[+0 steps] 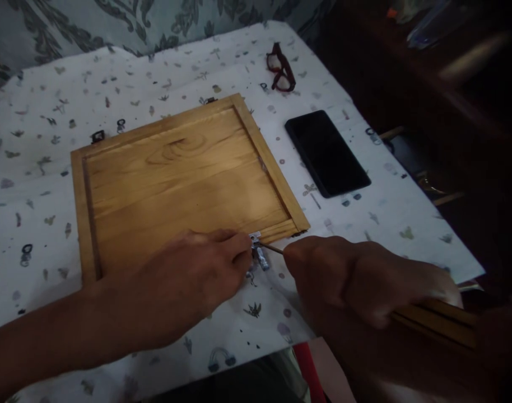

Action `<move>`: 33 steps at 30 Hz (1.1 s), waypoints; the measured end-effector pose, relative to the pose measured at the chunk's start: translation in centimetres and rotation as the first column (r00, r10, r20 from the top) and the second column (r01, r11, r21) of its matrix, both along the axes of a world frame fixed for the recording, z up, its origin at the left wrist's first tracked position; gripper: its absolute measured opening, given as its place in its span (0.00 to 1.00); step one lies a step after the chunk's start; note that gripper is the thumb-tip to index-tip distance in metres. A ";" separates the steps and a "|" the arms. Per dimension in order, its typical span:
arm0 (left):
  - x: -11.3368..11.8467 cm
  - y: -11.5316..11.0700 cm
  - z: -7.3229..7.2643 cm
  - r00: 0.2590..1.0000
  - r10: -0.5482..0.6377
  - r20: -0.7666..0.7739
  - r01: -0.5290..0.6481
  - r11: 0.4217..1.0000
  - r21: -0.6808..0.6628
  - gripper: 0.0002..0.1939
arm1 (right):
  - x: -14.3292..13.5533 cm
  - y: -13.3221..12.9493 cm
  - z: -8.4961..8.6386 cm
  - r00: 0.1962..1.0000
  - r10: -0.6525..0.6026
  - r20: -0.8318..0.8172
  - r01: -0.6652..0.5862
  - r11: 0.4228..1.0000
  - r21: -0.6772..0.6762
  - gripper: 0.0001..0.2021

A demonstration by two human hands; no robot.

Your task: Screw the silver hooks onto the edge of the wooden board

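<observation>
Wooden panel laid beneath the left hand, metal hinge held at its near edge by those curled fingertips, screwdriver gripped in the closed right hand, phone placed beyond.

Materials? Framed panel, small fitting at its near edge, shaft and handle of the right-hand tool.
Framed panel: wood, probably clear-varnished; visible grain, honey colour, soft sheen.
Small fitting: likely metal, plated or bare; silvery with bright glints.
Shaft: probably metal, thin and straight; too dim to tell its finish.
Handle: perhaps plastic; yellow with dark stripes, but blurred.
</observation>
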State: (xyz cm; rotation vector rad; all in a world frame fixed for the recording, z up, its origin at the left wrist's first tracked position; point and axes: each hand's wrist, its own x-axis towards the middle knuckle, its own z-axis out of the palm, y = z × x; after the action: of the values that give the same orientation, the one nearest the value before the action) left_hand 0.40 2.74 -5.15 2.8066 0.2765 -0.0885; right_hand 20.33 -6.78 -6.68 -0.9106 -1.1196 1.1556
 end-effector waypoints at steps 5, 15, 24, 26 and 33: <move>-0.6 0.2 -0.4 0.997 -0.009 0.081 0.012 0.999 -0.045 0.15 | -0.6 1.1 -0.4 0.990 -0.068 -0.126 0.082 0.991 0.110 0.30; -0.9 -0.4 -0.9 0.996 0.067 0.062 -0.062 0.995 -0.080 0.21 | 0.1 1.6 -1.4 0.980 0.055 -0.193 -0.024 0.987 0.158 0.28; -1.1 0.1 -1.6 0.997 0.022 0.080 -0.020 0.999 -0.030 0.22 | 0.0 1.4 -0.9 0.993 0.018 -0.120 -0.005 0.994 0.111 0.29; -1.1 0.1 -1.5 0.996 0.030 0.081 -0.027 0.999 -0.029 0.22 | 0.1 1.7 -0.9 0.989 0.043 -0.143 -0.026 0.992 0.120 0.29; -1.3 0.9 0.4 0.986 0.131 0.099 -0.116 0.983 -0.142 0.19 | -0.8 2.6 -0.2 0.974 0.020 -0.223 0.006 0.993 0.117 0.30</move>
State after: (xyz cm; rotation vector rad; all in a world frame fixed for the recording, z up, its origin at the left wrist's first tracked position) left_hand -0.88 3.64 -4.70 2.6415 0.4022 0.0704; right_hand 19.50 -4.17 -6.87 -0.6676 -0.9953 1.1548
